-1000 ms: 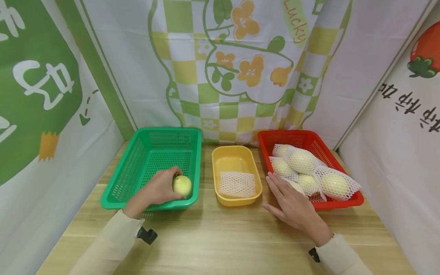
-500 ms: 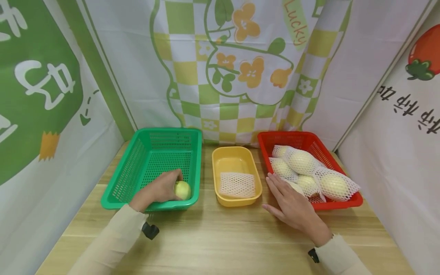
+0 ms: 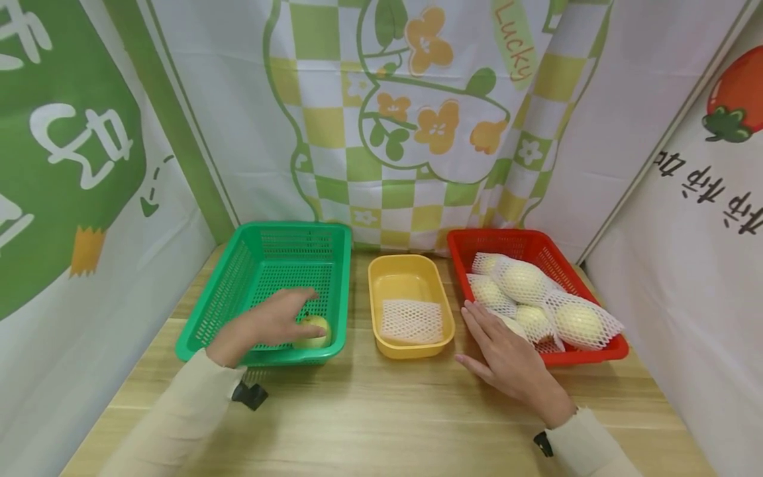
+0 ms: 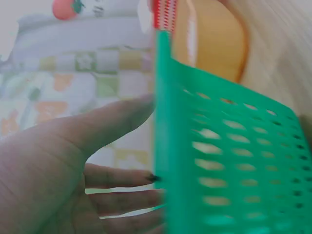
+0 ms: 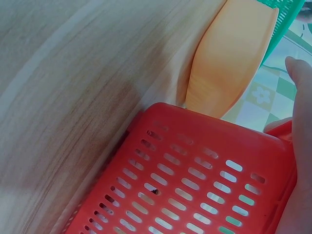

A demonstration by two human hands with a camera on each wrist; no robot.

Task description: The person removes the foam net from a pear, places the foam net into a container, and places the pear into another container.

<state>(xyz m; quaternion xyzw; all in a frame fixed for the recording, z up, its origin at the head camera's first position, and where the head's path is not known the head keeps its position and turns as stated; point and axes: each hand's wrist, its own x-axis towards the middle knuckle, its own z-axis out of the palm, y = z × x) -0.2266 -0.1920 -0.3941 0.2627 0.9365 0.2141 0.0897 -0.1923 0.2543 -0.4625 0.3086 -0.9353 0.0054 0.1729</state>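
Note:
My left hand (image 3: pixel 275 319) is over the front right corner of the green basket (image 3: pixel 344 278), thumb and fingers spread apart. Under the thumb sits a round yellow-green fruit (image 3: pixel 320 322) with a dark stem, inside the basket. In the left wrist view the basket wall (image 4: pixel 219 146) hides the fruit and some fingertips. My right hand (image 3: pixel 507 354) lies with straight fingers along the near left rim of the red basket (image 3: pixel 456 248). Several pale fruits in white foam nets (image 3: pixel 579 322) fill that basket, one partly covered by the hand.
Between the baskets stands a yellow tray (image 3: pixel 411 265) with a stack of white foam nets (image 3: pixel 411 321) in it. A wooden table (image 3: pixel 381 411) carries everything. A printed curtain (image 3: pixel 381 152) hangs right behind the containers, with fabric walls at both sides.
My left hand has lowered the fruit into the basket corner, let go of it and spread its fingers, shifting slightly left and back. My right hand has stayed in place.

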